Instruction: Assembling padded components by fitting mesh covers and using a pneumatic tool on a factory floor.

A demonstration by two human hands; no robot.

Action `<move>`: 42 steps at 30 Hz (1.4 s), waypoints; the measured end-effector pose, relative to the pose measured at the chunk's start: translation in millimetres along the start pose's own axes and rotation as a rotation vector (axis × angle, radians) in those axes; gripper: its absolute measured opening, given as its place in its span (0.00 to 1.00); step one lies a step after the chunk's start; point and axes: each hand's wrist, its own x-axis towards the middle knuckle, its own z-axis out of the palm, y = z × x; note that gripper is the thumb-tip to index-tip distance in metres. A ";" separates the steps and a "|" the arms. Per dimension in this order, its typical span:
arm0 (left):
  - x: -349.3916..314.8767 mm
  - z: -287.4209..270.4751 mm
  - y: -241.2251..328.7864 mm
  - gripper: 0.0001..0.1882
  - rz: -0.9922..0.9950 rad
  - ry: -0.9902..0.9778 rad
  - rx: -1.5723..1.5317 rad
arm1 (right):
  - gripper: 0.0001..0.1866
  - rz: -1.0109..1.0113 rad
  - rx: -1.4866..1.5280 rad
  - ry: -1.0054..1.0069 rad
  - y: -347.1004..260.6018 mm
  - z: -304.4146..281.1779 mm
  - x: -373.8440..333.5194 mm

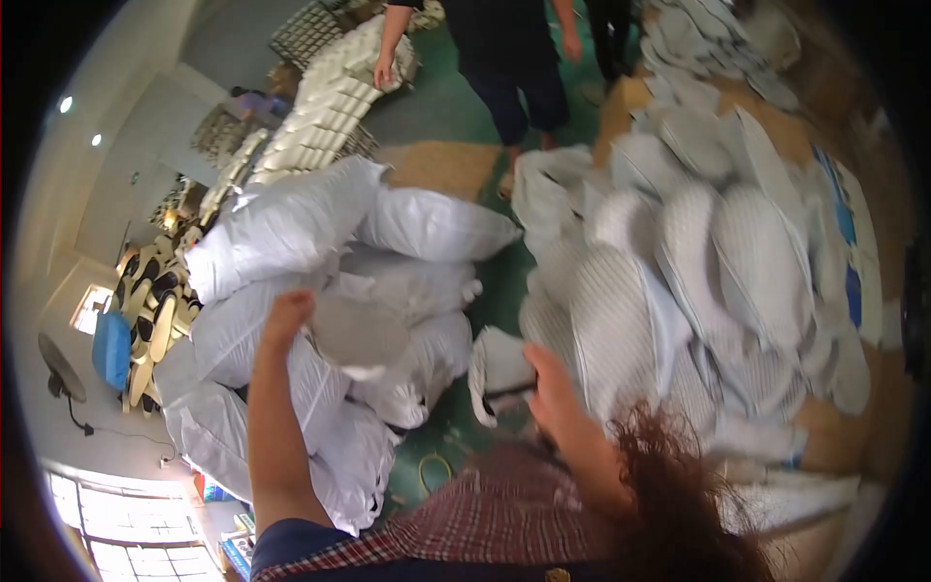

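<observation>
My left hand (pixel 289 316) is raised over the heap of white sacks, its fingers closed at the edge of a rounded grey-white fabric piece (pixel 361 333). That piece is blurred, and its lower rim looks paler. Lower and to the right, my right hand (pixel 558 386) grips a small white fabric piece (pixel 499 364) with a dark edge. This second piece hangs over the gap between the sacks and the pile on the right. Stacked quilted white fabric pieces (pixel 613 320), long and rounded, lie just beyond my right hand.
Stuffed white sacks (pixel 291 228) are heaped at left. A co-worker (pixel 504 68) in dark clothes stands ahead on the green floor (pixel 427 107), near long rows of white bundles (pixel 335 92). Shoe soles (pixel 155 320), a blue bundle (pixel 112 349) and a fan (pixel 63 369) are far left.
</observation>
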 end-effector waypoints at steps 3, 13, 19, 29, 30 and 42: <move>-43.2 -6.0 86.1 0.16 0.146 -0.138 -0.199 | 0.04 -0.054 0.016 0.026 -39.8 44.6 -54.7; -78.4 82.4 301.7 0.22 0.715 -0.726 -0.600 | 0.04 -0.565 -0.011 0.015 -61.5 29.8 -205.3; -46.1 175.8 448.4 0.15 0.669 -0.895 -1.001 | 0.07 -0.929 -0.057 0.146 -17.0 52.8 -288.2; -95.7 365.1 313.9 0.23 0.375 -0.790 -1.164 | 0.10 -1.306 -0.023 0.557 33.7 43.7 -358.0; -96.7 370.7 281.7 0.25 0.145 -0.751 -0.997 | 0.11 -1.321 -0.004 0.556 31.0 45.6 -360.3; -445.5 386.7 148.6 0.11 0.637 -2.526 0.486 | 0.07 -1.890 0.246 0.477 -121.3 6.1 -460.4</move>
